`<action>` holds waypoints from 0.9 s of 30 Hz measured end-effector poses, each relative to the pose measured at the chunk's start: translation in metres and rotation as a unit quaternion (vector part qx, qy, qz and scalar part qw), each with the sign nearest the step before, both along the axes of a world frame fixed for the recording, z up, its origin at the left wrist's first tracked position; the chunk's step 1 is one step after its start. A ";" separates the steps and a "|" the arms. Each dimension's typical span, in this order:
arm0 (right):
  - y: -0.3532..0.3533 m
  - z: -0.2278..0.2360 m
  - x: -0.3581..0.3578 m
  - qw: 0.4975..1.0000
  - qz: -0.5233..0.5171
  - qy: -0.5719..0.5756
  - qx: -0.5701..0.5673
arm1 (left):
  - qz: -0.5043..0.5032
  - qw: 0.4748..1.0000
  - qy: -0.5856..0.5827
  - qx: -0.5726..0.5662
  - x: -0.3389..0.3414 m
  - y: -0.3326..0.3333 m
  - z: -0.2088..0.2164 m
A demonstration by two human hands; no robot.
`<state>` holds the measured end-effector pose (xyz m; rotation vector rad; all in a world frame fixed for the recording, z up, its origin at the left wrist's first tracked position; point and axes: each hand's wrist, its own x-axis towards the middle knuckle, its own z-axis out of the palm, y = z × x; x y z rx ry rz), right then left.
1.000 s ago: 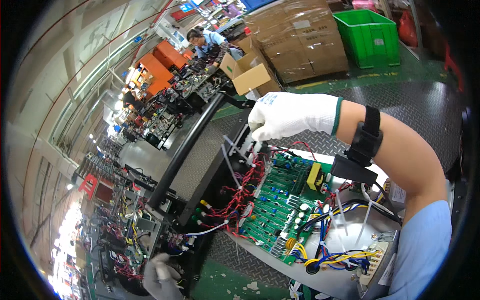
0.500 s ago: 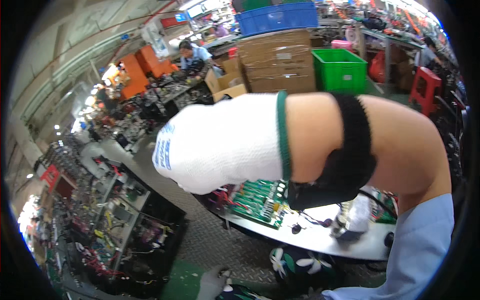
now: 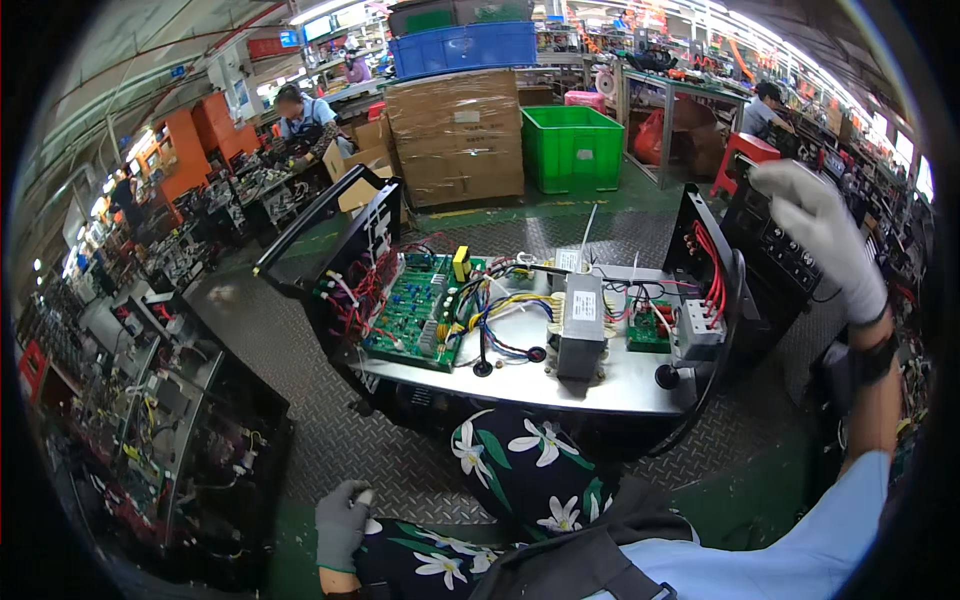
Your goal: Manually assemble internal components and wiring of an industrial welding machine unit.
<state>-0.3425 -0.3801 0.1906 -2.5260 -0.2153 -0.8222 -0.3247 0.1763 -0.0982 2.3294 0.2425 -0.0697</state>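
Note:
My right hand (image 3: pixel 828 235), in a pale glove, is raised at the right side, above and beyond the open chassis. Its fingers point left with a gap to the thumb, and nothing shows between them. My left hand (image 3: pixel 342 525), in a grey glove, rests low beside my flower-patterned trouser leg. Its fingers are curled, and whatever they may hold is hidden. Before my knees stands the open chassis (image 3: pixel 640 393), with a green circuit board (image 3: pixel 408 312) at its left, a grey transformer (image 3: pixel 580 325) near the middle, and a terminal block with red wires (image 3: pixel 700 328) at its right.
Another opened chassis (image 3: pixel 185 420) with loose wires stands at the left, a black unit (image 3: pixel 775 245) at the right. Farther back are stacked cartons (image 3: pixel 455 135), a blue crate (image 3: pixel 463 52), a green bin (image 3: pixel 572 150) and a red stool (image 3: pixel 745 155). Two people work in the background.
My right hand has swung from across the middle of the view out to the right, uncovering the chassis. The view has shifted to the right. My left hand stays low by my leg.

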 end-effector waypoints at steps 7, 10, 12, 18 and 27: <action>0.012 -0.145 0.005 0.902 0.140 -0.110 0.393 | -0.013 0.995 -0.090 0.039 -0.029 -0.002 0.023; 0.021 -0.163 0.013 0.820 0.200 -0.157 0.512 | 0.004 0.995 -0.100 0.014 -0.042 -0.005 0.025; 0.028 -0.161 0.013 0.819 0.192 -0.167 0.514 | 0.010 0.993 -0.113 -0.015 -0.044 -0.006 0.023; 0.077 -0.160 0.053 0.892 0.079 -0.219 0.388 | 0.001 0.983 -0.180 0.039 -0.031 -0.033 0.057; 0.060 -0.164 0.145 0.874 0.073 -0.150 0.457 | -0.136 0.950 -0.279 0.028 0.039 -0.170 0.145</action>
